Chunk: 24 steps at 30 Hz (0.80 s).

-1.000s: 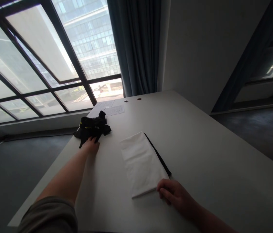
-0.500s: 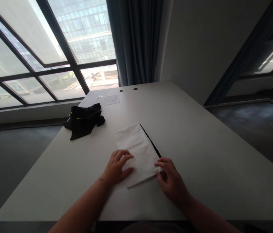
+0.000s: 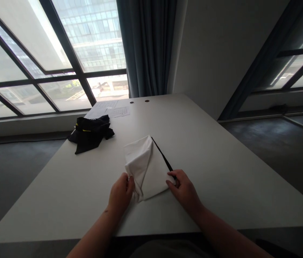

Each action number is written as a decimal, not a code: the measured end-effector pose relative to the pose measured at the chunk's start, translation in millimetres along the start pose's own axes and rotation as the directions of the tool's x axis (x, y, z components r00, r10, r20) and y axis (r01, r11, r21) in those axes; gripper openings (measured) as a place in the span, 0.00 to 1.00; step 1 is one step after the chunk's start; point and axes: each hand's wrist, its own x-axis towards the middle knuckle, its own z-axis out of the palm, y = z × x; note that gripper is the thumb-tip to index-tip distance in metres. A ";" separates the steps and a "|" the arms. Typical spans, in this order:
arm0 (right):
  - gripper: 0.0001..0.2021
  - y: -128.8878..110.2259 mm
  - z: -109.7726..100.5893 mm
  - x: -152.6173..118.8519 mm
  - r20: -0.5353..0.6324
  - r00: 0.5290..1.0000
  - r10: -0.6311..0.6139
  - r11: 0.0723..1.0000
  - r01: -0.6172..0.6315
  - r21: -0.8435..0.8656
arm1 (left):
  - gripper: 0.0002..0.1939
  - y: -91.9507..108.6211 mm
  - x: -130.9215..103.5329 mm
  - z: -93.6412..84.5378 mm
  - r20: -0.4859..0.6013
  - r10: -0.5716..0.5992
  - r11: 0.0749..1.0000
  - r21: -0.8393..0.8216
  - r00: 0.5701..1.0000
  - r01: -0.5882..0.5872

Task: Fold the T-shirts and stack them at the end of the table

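Observation:
A folded white cloth [image 3: 152,175] with a black strip along its right edge lies on the white table [image 3: 210,172] in front of me. My left hand [image 3: 121,190] is closed on the cloth's near left edge, pulling up creases there. At the near right corner, my right hand [image 3: 182,186] pinches the cloth beside the lower end of the black strip. A diagonal fold runs from the far corner down toward the left hand. What kind of cloth item it is, I cannot tell.
A crumpled black garment [image 3: 90,132] with yellow marks rests at the table's left edge. Behind it lie printed paper sheets [image 3: 116,111]. Two round holes sit near the far edge, before a dark blue curtain [image 3: 150,50] and large windows.
My left hand has gone from lying on the cloth to gripping its left edge, and the cloth has creased. The right hand has tightened at its corner. The view has shifted slightly.

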 end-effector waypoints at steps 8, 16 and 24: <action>0.27 2.9 7.3 -10.3 0.125 0.985 -0.118 0.977 0.138 -0.164 | 0.13 -70.3 -70.5 -38.5 -0.093 -0.138 0.920 0.358 0.986 0.163; 0.12 -0.8 9.7 -6.4 0.067 0.993 -0.094 0.995 0.096 -0.023 | 0.16 -21.0 -64.2 -29.8 0.014 0.254 0.945 0.208 0.967 -0.251; 0.20 3.6 4.2 -4.8 -0.087 0.989 0.119 0.969 -0.097 0.225 | 0.21 -1.1 14.7 14.5 0.054 0.140 0.950 0.274 0.989 -0.149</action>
